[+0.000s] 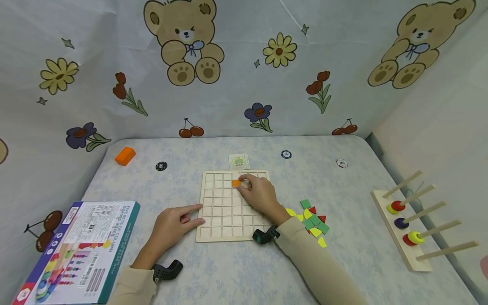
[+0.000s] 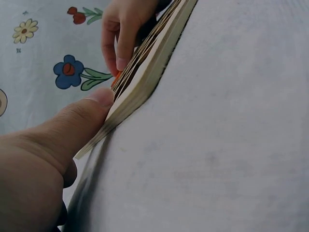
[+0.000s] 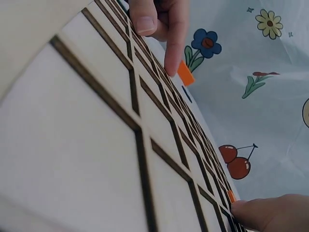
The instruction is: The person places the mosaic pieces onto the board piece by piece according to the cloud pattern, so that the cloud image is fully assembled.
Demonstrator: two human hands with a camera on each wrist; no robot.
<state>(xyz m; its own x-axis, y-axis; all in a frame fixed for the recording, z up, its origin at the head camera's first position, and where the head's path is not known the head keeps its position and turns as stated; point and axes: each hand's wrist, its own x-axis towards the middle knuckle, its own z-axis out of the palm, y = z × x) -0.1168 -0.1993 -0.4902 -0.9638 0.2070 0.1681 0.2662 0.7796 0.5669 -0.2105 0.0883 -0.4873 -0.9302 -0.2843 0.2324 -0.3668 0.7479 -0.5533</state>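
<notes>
Board (image 1: 225, 232): bare pale wood, matt; cell floors smooth, grid strips wooden (their sides dark brown in the right wrist view). Tile (image 1: 236, 183): smooth, flat-coloured, matt. Rack (image 1: 420, 265): pale wood, plain finish, with smooth wooden pegs (image 1: 440, 250). Rings (image 1: 416, 237): smooth, with a painted look. Box (image 1: 114, 228): printed card, smooth. Pattern card (image 1: 238, 162): printed, paper-like. Surface (image 1: 213, 271): smooth, matt, mottled. Backdrop (image 1: 126, 25): printed sheet, creased, faintly lustrous. Sleeves (image 1: 312, 264): soft matt cloth. Wristbands (image 1: 167, 271): black, plastic-looking.

the grid board (image 1: 221, 232) lies before a card (image 1: 239, 162), between box (image 1: 81, 250) and peg stand (image 1: 396, 232).
</notes>
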